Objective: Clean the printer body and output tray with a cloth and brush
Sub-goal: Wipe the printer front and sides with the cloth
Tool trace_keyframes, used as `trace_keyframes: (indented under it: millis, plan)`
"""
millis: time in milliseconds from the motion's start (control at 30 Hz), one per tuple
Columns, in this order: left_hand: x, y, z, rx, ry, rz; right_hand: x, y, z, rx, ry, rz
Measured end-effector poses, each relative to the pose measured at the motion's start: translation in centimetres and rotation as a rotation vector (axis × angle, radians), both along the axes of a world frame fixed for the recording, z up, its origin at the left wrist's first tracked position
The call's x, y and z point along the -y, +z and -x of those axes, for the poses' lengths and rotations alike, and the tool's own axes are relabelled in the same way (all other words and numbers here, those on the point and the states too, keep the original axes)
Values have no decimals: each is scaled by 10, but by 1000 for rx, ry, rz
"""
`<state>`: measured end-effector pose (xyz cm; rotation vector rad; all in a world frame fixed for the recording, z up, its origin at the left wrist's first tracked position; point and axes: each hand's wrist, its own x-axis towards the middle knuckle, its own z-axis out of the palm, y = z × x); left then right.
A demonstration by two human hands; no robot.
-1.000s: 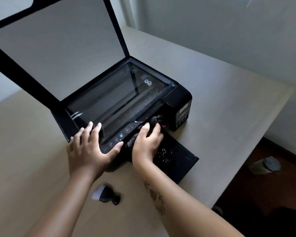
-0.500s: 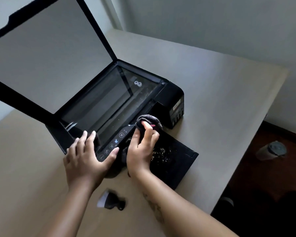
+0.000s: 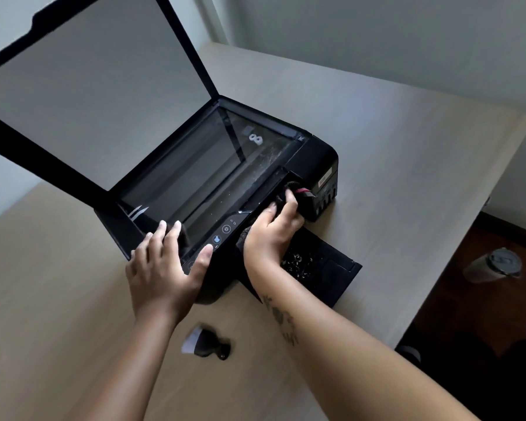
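Since a moment ago, right hand [image 3: 274,229] with the cloth [image 3: 289,192] has slid further along the printer [image 3: 316,159] front, so now the dark wad is jammed up against the ink tank block at the far end. Fingers are curled tight around the cloth, knuckles up, wrist bent over the output tray [image 3: 325,268]. Left hand [image 3: 167,262] is spread flat and wide, holding nothing, pressing on the near corner of the printer with the thumb by the control panel [image 3: 225,229]. The brush [image 3: 204,341] lies on the surface just in front of the printer, untouched. My worry: there's a pile of crumbs on the tray right under my wrist, and dragging my arm back could smear them everywhere. Also that thumb could hit a button.
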<state>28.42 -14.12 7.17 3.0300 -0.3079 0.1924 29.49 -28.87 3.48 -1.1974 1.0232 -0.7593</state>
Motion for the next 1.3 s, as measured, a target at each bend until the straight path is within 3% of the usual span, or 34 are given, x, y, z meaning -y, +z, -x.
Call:
trace_keyframes:
  millis: [100,233,300,500,700,933,1033,1167,1300]
  plan:
    - [-1,0,0,5,3,-4,-12,-4,5,0,47,-8]
    - [0,-1,-1,9,-3,-4,-43,-9,46,84,404,-26]
    - [-1,-1,-1,11,-7,3,-43,-12,52,79,470,26]
    - [-1,-2,-1,19,-5,52,-31,-16,23,70,101,-2]
    - [-4,-4,-3,11,-3,74,-79,-16,78,139,431,196]
    - [-5,-5,-3,11,5,68,-1,-5,10,91,126,134]
    - [-6,-6,-3,18,8,57,-25,-7,25,36,184,8]
    - [-5,-5,-2,18,4,58,-42,-5,55,112,428,235]
    - [-6,-5,-1,12,1,53,-2,3,26,26,300,165]
